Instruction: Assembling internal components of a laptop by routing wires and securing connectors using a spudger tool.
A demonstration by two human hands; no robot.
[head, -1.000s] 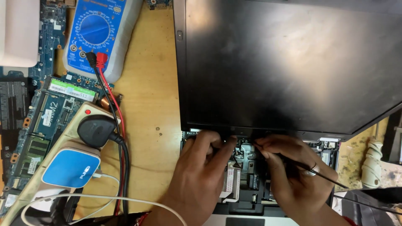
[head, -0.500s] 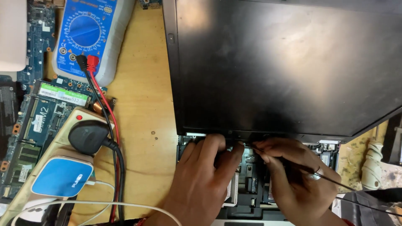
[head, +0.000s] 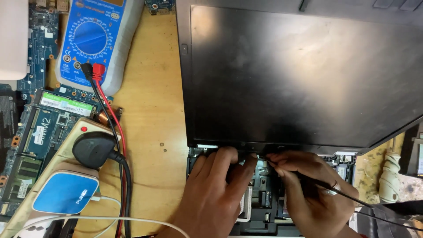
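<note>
1. At the lower edge of the large black flat laptop panel (head: 299, 70): left hand (head: 213, 189), fingers curled, tips pressing the opened laptop base with exposed circuitry (head: 264, 194) just under the panel.
2. Right hand (head: 308, 189): fingers pinched closed around a thin black rod-like tool (head: 348, 196), tip at the panel's edge.
3. Left, on the pale wooden bench (head: 154, 132): blue dial multimeter (head: 94, 39), black mains plug (head: 94, 150), green circuit boards (head: 39, 128).

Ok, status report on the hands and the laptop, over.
Left hand fingertips pressed at the laptop hinge edge. Right hand pinching a thin black tool there. Screen panel overhangs the spot; multimeter leads lie well left.
</note>
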